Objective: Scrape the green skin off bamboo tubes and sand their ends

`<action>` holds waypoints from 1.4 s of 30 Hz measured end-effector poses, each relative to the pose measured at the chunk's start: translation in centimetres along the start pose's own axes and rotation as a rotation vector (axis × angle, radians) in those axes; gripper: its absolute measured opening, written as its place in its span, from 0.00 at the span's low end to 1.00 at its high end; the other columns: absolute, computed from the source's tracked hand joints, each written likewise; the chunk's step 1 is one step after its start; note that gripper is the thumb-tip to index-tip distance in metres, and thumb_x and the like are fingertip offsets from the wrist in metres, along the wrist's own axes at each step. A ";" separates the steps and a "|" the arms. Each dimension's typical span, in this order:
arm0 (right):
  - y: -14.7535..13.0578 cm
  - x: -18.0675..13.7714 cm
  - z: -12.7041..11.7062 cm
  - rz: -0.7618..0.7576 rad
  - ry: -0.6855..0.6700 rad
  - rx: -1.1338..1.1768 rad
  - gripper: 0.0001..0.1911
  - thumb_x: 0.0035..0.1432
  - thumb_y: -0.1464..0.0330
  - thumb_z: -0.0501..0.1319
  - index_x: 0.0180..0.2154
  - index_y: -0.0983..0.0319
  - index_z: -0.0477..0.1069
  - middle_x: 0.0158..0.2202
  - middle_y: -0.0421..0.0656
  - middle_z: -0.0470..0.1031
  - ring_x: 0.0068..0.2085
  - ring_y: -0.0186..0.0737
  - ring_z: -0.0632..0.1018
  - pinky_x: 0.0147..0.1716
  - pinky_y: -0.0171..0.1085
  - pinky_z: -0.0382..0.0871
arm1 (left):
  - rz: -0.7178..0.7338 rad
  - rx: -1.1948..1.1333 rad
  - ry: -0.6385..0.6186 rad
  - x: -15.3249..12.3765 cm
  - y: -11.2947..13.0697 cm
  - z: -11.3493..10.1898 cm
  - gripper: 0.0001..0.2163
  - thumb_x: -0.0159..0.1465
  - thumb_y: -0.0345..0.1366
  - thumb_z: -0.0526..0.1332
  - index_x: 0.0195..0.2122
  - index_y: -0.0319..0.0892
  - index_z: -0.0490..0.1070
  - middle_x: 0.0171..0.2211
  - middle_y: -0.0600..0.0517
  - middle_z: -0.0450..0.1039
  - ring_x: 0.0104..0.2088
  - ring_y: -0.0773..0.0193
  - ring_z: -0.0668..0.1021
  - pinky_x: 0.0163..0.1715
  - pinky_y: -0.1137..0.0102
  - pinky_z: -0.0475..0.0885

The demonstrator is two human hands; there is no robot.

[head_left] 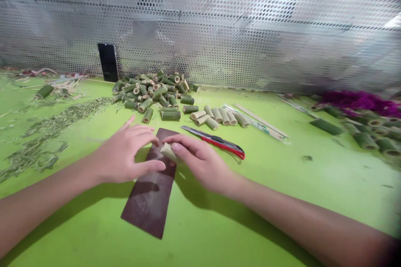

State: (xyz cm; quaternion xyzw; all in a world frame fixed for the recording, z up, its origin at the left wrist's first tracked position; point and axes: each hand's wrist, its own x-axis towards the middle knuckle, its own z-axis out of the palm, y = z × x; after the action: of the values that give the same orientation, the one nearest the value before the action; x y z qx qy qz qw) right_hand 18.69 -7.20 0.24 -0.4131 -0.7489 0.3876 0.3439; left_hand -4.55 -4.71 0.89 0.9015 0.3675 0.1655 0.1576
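Between the thumb and fingers of my right hand point(200, 158) is a short pale piece of bamboo tube point(168, 152), its green skin gone. My left hand point(128, 152) hovers just left of it, thumb and fingers apart, holding nothing. Under both hands a dark brown strip of sandpaper point(148, 208) lies flat on the green table, dusted with pale powder. A red and black utility knife point(219, 141), blade out, rests behind my right hand. Several peeled bamboo pieces point(216, 116) sit beyond the knife.
A heap of green bamboo pieces point(156, 91) stands at the back, by a phone point(108, 62) leaning on the perforated metal panel point(200, 29). Green shavings point(62, 125) spread at left. Thin sticks point(260, 121), larger bamboo tubes point(365, 141) and purple fluffy material point(360, 102) lie at right.
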 end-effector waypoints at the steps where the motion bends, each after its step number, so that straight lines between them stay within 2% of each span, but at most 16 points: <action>1: 0.0 0.0 0.1 -0.003 -0.004 0.004 0.13 0.71 0.66 0.54 0.48 0.60 0.75 0.44 0.45 0.81 0.46 0.43 0.80 0.48 0.44 0.75 | 0.022 -0.010 0.044 0.0 0.2 0.1 0.25 0.69 0.62 0.55 0.44 0.44 0.76 0.47 0.47 0.81 0.52 0.48 0.79 0.70 0.38 0.47; 3: 0.1 0.0 0.3 0.001 -0.015 0.017 0.12 0.71 0.66 0.54 0.48 0.60 0.74 0.44 0.45 0.80 0.45 0.42 0.80 0.47 0.44 0.75 | 0.047 -0.025 0.100 0.0 0.6 0.4 0.21 0.70 0.58 0.57 0.36 0.44 0.72 0.35 0.52 0.78 0.40 0.56 0.79 0.68 0.41 0.54; 5: 0.1 0.0 0.5 0.026 -0.042 0.043 0.11 0.71 0.66 0.55 0.49 0.60 0.74 0.43 0.45 0.80 0.43 0.42 0.79 0.44 0.43 0.76 | 0.071 -0.036 0.137 0.0 0.9 0.7 0.17 0.72 0.51 0.58 0.32 0.44 0.68 0.29 0.56 0.73 0.33 0.60 0.76 0.64 0.45 0.61; 9: 0.0 -0.2 0.8 0.073 -0.093 0.123 0.11 0.71 0.64 0.56 0.49 0.61 0.73 0.41 0.44 0.78 0.40 0.41 0.79 0.43 0.43 0.76 | 0.093 -0.090 0.146 0.0 1.2 1.2 0.16 0.75 0.43 0.54 0.30 0.44 0.67 0.27 0.56 0.70 0.30 0.62 0.73 0.46 0.58 0.71; 11: 0.0 -0.2 0.7 0.080 -0.111 0.171 0.10 0.71 0.64 0.57 0.47 0.61 0.73 0.43 0.44 0.78 0.43 0.41 0.78 0.45 0.43 0.75 | 0.074 -0.143 0.141 0.1 1.2 1.3 0.17 0.75 0.43 0.53 0.30 0.44 0.68 0.26 0.56 0.70 0.29 0.62 0.72 0.37 0.64 0.70; 14: 0.0 -0.2 0.7 0.142 -0.159 0.315 0.10 0.70 0.63 0.58 0.47 0.60 0.72 0.42 0.43 0.77 0.42 0.40 0.79 0.43 0.41 0.76 | 0.032 -0.215 0.158 0.1 1.2 1.1 0.18 0.76 0.42 0.52 0.30 0.44 0.71 0.26 0.56 0.72 0.29 0.63 0.73 0.32 0.67 0.68; 17: 0.2 -0.1 0.8 0.240 -0.182 0.518 0.12 0.68 0.60 0.62 0.48 0.60 0.70 0.38 0.39 0.75 0.36 0.37 0.79 0.39 0.39 0.76 | 0.020 -0.203 0.206 0.1 1.1 0.9 0.17 0.76 0.41 0.52 0.32 0.44 0.72 0.28 0.55 0.74 0.29 0.63 0.75 0.32 0.67 0.69; 19: 0.4 0.0 0.8 0.266 -0.137 0.581 0.14 0.66 0.58 0.65 0.47 0.60 0.70 0.38 0.39 0.74 0.36 0.36 0.79 0.39 0.38 0.76 | 0.048 -0.155 0.258 0.0 0.9 0.9 0.15 0.76 0.40 0.52 0.36 0.43 0.73 0.30 0.55 0.76 0.31 0.62 0.77 0.34 0.66 0.70; 22: 0.8 0.1 0.9 0.261 -0.041 0.578 0.14 0.64 0.59 0.68 0.45 0.59 0.71 0.38 0.39 0.73 0.36 0.34 0.76 0.36 0.35 0.73 | 0.174 -0.054 0.311 -0.2 0.5 1.1 0.11 0.75 0.38 0.53 0.48 0.43 0.75 0.40 0.51 0.82 0.39 0.59 0.81 0.44 0.62 0.74; 25: 1.0 0.1 1.0 0.255 -0.006 0.597 0.14 0.63 0.58 0.68 0.44 0.59 0.71 0.37 0.38 0.72 0.35 0.33 0.74 0.35 0.33 0.71 | 0.321 0.093 0.318 -0.3 0.1 1.4 0.15 0.74 0.35 0.55 0.59 0.43 0.73 0.47 0.48 0.83 0.44 0.57 0.82 0.55 0.56 0.71; 27: 1.0 0.1 1.1 0.254 0.020 0.607 0.15 0.63 0.57 0.68 0.43 0.59 0.70 0.36 0.38 0.71 0.35 0.33 0.73 0.35 0.34 0.71 | 0.365 0.164 0.323 -0.3 -0.1 1.5 0.18 0.74 0.33 0.54 0.62 0.44 0.72 0.48 0.47 0.83 0.44 0.57 0.83 0.57 0.54 0.71; 30: 1.0 0.0 1.1 0.255 0.070 0.607 0.17 0.61 0.55 0.69 0.42 0.58 0.69 0.35 0.38 0.71 0.35 0.34 0.73 0.37 0.35 0.72 | 0.368 0.175 0.344 -0.3 -0.1 1.6 0.19 0.74 0.33 0.53 0.63 0.45 0.73 0.48 0.47 0.83 0.45 0.57 0.83 0.57 0.55 0.72; 34: 1.1 0.1 1.0 0.250 0.095 0.574 0.18 0.61 0.54 0.68 0.42 0.58 0.68 0.35 0.37 0.69 0.35 0.35 0.73 0.39 0.37 0.72 | 0.346 0.116 0.348 -0.3 -0.1 1.6 0.17 0.73 0.33 0.54 0.57 0.44 0.77 0.46 0.48 0.84 0.43 0.58 0.84 0.57 0.55 0.73; 37: 1.0 0.1 1.0 0.218 0.099 0.532 0.17 0.63 0.55 0.67 0.42 0.58 0.67 0.33 0.35 0.68 0.34 0.34 0.72 0.37 0.36 0.71 | 0.303 0.043 0.361 -0.2 0.1 1.6 0.14 0.73 0.34 0.56 0.53 0.43 0.80 0.45 0.48 0.85 0.42 0.58 0.85 0.55 0.55 0.74; 42: 0.7 -0.1 1.4 0.165 0.095 0.458 0.12 0.65 0.59 0.66 0.42 0.59 0.67 0.34 0.36 0.70 0.34 0.34 0.72 0.35 0.37 0.72 | 0.249 -0.055 0.412 0.0 0.5 1.8 0.13 0.72 0.37 0.59 0.54 0.45 0.80 0.44 0.49 0.85 0.41 0.57 0.85 0.49 0.58 0.79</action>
State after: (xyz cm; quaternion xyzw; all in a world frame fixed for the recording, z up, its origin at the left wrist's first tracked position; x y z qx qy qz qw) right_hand 17.79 -7.47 -1.07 -0.4020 -0.5881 0.5542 0.4305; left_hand -3.51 -5.29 -0.53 0.8823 0.2734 0.3742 0.0820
